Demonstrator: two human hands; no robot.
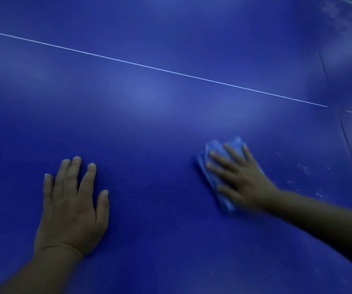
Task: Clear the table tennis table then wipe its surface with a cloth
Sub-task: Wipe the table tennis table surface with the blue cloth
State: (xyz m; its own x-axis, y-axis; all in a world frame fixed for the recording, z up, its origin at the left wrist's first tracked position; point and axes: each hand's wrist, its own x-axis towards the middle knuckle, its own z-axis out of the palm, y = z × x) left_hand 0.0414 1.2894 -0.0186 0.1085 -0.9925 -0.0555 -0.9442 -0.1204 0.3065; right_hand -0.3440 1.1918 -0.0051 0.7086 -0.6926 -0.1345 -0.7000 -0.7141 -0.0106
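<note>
Right hand [242,179] flat atop cloth [215,149], left hand [73,206] apart

The left hand [73,205] lies flat on the table tennis table [149,102], palm down, fingers straight and slightly spread, thumb angled out to the side; its bare forearm comes in from the table's near edge. The right hand [242,177] lies well apart from the left one, palm down with fingers straight and fanned wide, pressing flat on a folded blue cloth [215,166] that lies on the table. The right forearm, bare and slightly blurred, stretches low over the table from the near right side
</note>
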